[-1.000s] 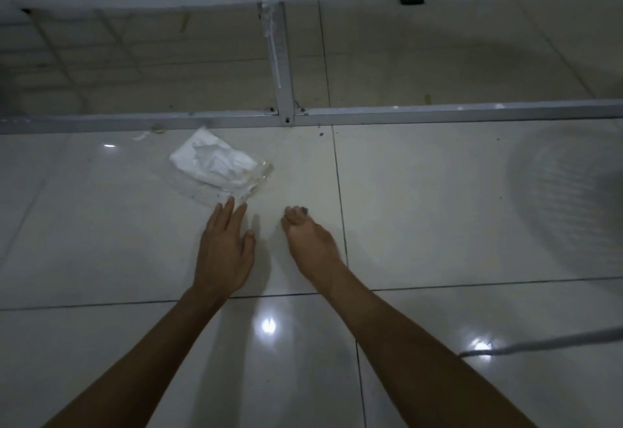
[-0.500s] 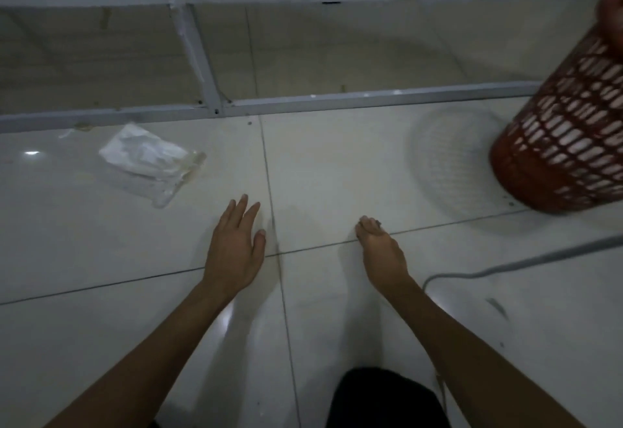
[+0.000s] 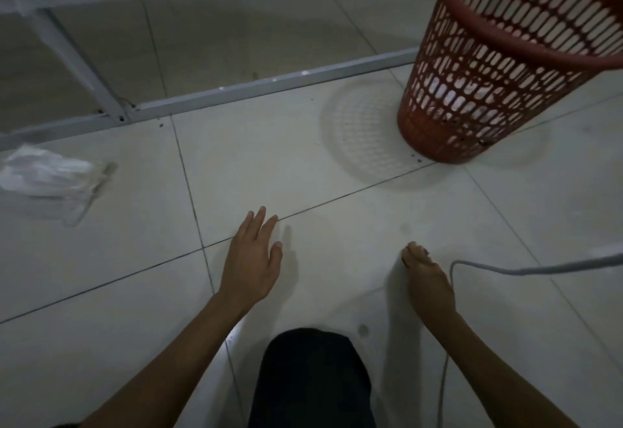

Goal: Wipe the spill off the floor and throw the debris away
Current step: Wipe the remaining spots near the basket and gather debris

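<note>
Left hand [image 3: 251, 259]: flat, palm down, fingers straight and close together, thumb out to the side, low over the floor [image 3: 337, 198] where two grout lines crossed; it held nothing. Whether the palm touched the tile could not be told.

Right hand [image 3: 427, 281]: back up, fingertips [image 3: 415, 252] bunched together in a pinch round a small dark bit [image 3: 425, 253], too small to identify. The tips pointed away from the person and sat low over the tile.

Cord [image 3: 539, 268]: white, entered from the right edge, bent just beside the right hand and ran down along the forearm toward the bottom edge.

Knee [image 3: 313, 377]: in dark cloth, between the two forearms at the bottom of the view.

Basket [image 3: 505, 66]: red plastic, slotted walls, open top, stood on the floor ahead and to the right, well apart from both hands. Pale shapes showed through the slots near its bottom. Its reflection lay on the glossy tile to its left; a few dark specks [image 3: 418, 158] lay by its base.

Packet [image 3: 43, 173]: clear plastic with white tissue inside, blurred, lay on the floor at the far left, well apart from the left hand.

Rail [image 3: 269, 85]: pale metal, crossed the floor beyond the hands, joined by a second bar running away toward the wall.
</note>
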Demonstrator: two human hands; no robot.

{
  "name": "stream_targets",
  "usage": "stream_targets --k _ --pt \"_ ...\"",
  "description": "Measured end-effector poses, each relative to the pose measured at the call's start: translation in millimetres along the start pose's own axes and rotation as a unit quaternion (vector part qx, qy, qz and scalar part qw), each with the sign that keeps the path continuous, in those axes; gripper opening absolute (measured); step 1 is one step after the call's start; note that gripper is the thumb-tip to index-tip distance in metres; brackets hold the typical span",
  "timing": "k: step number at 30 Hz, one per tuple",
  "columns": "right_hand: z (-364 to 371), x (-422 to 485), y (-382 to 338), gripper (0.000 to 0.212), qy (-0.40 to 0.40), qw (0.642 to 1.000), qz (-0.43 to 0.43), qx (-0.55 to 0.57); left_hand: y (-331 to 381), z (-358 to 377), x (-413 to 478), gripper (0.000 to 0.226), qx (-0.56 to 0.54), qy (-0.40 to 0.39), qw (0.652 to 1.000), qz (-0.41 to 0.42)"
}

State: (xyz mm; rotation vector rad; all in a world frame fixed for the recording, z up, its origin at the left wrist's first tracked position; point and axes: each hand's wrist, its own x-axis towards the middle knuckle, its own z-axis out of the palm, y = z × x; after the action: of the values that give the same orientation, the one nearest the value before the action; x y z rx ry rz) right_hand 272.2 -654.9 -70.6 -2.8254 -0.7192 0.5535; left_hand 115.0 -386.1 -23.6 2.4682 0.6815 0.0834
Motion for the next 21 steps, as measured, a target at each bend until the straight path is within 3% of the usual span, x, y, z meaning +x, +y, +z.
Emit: stream_targets --k 12,17,21 --pt "-10 10 -2 0.041 0.061 0.997 0.026 0.037 36 40 4 0.050 -0.007 -0.035 0.999 0.041" --pt "-13 2 -2 0.040 0.056 0.997 0.015 0.051 41 40 -2 0.048 -0.012 -0.048 0.998 0.044" --pt "-4 -19 0 0.045 -0.003 1.000 -0.030 -0.004 48 42 -10 0.049 -0.011 -0.057 0.997 0.048"
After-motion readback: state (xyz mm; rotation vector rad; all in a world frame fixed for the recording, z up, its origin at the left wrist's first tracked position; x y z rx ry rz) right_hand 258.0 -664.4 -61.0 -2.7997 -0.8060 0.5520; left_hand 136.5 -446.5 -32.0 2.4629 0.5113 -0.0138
